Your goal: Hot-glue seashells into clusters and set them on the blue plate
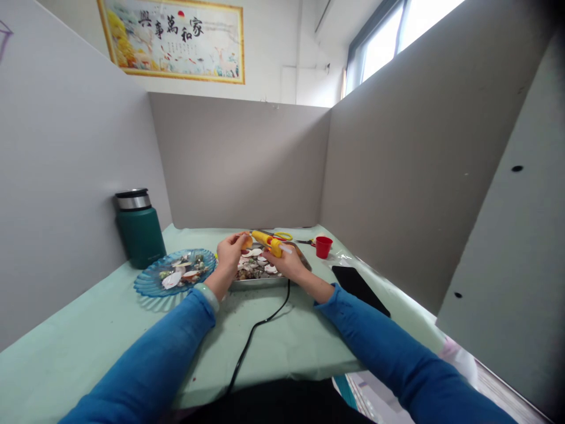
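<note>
My right hand [288, 264] is wrapped round a yellow hot glue gun [263, 238], a whitish glue stick poking out of its back end. The gun's front points up and to the left. Close to it, my left hand [230, 254] pinches a small orange piece [248, 242] that looks like a shell. Both hands are above a metal tray [260, 284] full of shells and shell bits [256, 266]. From the gun side, a black cord [258, 324] runs down over the table towards me.
Left of the tray stands a blue scalloped plate [145, 287] with shells, a green flask [140, 232] behind it. To the right are a red cup [323, 247] and a black phone-like slab [359, 288]. Yellow-handled scissors [283, 236] lie behind. Grey partitions [242, 159] enclose the table.
</note>
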A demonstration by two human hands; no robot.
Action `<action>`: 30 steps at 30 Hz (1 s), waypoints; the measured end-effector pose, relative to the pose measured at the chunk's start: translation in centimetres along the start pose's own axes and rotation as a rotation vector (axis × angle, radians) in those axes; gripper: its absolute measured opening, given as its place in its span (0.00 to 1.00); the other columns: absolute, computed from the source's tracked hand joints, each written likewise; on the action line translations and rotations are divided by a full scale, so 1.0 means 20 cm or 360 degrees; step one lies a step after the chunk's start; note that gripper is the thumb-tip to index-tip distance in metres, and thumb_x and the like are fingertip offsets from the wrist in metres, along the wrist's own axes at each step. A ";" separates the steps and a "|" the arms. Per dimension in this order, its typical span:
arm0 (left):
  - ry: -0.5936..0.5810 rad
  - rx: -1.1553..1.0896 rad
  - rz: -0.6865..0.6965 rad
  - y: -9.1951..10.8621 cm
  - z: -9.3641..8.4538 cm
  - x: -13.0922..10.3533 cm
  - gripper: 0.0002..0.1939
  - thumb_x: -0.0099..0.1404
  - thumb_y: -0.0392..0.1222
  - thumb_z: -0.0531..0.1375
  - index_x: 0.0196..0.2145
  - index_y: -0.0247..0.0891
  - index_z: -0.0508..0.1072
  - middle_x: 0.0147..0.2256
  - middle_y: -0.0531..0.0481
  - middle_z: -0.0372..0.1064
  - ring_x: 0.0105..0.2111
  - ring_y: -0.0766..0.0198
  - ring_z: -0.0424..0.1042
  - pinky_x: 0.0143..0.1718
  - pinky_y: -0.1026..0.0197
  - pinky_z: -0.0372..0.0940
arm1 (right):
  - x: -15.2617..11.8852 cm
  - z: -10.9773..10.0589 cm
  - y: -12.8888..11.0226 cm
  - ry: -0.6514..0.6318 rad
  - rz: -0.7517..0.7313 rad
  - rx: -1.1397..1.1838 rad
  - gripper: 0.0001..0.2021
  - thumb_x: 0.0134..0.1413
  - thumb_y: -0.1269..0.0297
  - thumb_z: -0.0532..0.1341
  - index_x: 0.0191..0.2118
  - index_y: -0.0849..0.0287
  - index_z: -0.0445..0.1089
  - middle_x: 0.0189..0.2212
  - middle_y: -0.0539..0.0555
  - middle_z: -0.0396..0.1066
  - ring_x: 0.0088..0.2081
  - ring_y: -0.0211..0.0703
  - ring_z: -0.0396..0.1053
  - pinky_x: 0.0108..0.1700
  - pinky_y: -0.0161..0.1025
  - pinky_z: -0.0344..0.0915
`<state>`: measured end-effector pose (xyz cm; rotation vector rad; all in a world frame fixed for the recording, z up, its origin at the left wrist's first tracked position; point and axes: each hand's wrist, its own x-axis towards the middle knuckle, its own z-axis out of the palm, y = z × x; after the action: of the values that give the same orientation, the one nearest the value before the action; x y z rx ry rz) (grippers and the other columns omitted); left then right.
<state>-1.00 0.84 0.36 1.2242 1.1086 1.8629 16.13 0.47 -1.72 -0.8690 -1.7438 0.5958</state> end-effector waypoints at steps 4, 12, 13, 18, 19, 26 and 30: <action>0.0013 -0.0008 -0.0003 0.00 0.00 0.00 0.24 0.46 0.55 0.69 0.35 0.32 0.80 0.34 0.42 0.77 0.32 0.58 0.74 0.27 0.61 0.69 | 0.00 0.00 -0.01 -0.0037 0.0007 0.0001 0.12 0.48 0.55 0.63 0.32 0.59 0.72 0.23 0.51 0.70 0.29 0.43 0.68 0.30 0.36 0.63; -0.0021 0.0030 -0.0002 0.00 0.01 0.00 0.20 0.48 0.51 0.69 0.34 0.33 0.80 0.33 0.44 0.77 0.32 0.58 0.74 0.26 0.62 0.69 | -0.01 0.00 -0.02 -0.0079 -0.0034 0.0050 0.12 0.49 0.55 0.63 0.33 0.60 0.72 0.25 0.51 0.71 0.29 0.42 0.68 0.30 0.36 0.64; -0.0026 0.0037 0.0003 0.00 0.01 0.00 0.20 0.48 0.50 0.68 0.35 0.32 0.80 0.33 0.44 0.77 0.31 0.58 0.74 0.25 0.62 0.69 | -0.01 0.00 -0.02 -0.0097 -0.0047 0.0048 0.13 0.49 0.55 0.63 0.33 0.60 0.72 0.25 0.52 0.71 0.29 0.43 0.69 0.31 0.36 0.64; -0.0048 0.0075 0.0005 0.00 0.02 -0.01 0.16 0.51 0.47 0.66 0.34 0.33 0.80 0.33 0.45 0.77 0.31 0.59 0.74 0.25 0.63 0.69 | -0.01 -0.01 -0.03 -0.0116 -0.0046 0.0032 0.14 0.49 0.53 0.64 0.32 0.60 0.72 0.25 0.52 0.71 0.30 0.44 0.70 0.31 0.37 0.65; -0.0043 0.0081 0.0000 0.00 0.02 -0.01 0.15 0.51 0.46 0.66 0.34 0.33 0.80 0.33 0.45 0.77 0.31 0.59 0.74 0.25 0.62 0.69 | -0.01 -0.01 -0.04 -0.0114 -0.0043 0.0036 0.14 0.48 0.53 0.65 0.33 0.60 0.72 0.25 0.52 0.71 0.30 0.44 0.70 0.31 0.37 0.65; -0.0019 0.0095 -0.0016 0.00 0.02 0.00 0.15 0.50 0.46 0.66 0.34 0.33 0.80 0.32 0.45 0.77 0.31 0.57 0.75 0.25 0.62 0.69 | -0.01 0.00 -0.02 -0.0094 -0.0027 0.0045 0.13 0.48 0.54 0.64 0.33 0.60 0.72 0.24 0.52 0.71 0.29 0.43 0.69 0.30 0.36 0.64; -0.0042 0.0107 -0.0006 -0.01 0.02 0.00 0.16 0.51 0.46 0.65 0.35 0.33 0.80 0.33 0.44 0.77 0.32 0.57 0.75 0.25 0.62 0.69 | 0.00 0.00 -0.02 -0.0109 -0.0036 0.0051 0.14 0.48 0.53 0.65 0.32 0.60 0.72 0.24 0.51 0.70 0.29 0.43 0.69 0.29 0.36 0.63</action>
<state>-0.71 1.07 0.26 1.2799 1.1667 1.8147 16.02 0.20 -1.54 -0.8141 -1.7986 0.6432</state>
